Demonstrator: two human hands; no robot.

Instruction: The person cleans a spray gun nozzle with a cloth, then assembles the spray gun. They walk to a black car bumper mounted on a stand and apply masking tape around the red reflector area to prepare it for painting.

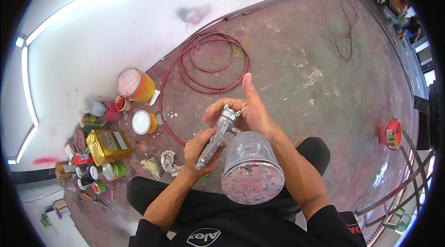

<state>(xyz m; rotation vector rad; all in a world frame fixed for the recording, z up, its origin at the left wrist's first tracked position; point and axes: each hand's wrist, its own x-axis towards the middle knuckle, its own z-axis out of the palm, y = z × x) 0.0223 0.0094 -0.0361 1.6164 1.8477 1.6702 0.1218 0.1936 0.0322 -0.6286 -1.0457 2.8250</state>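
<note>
A paint spray gun (216, 141) is held over my lap, its handle in my left hand (197, 152). The clear cup (250, 147) joined to it is smeared with paint and tilted, with its pink-and-grey stained round end (252, 184) toward me. Around the far side of the gun's silver nozzle is my right hand (252, 110). Its thumb points up and its fingers stretch out behind the nozzle; whether they touch it I cannot tell.
Paint cans (135, 85), a gold rectangular tin (107, 147) and a rag (170, 163) stand or lie at left. A red hose (211, 90) coils on the stained floor ahead. At right are a red bucket (390, 134) and a metal frame (412, 177). Another person (410, 27) is far right.
</note>
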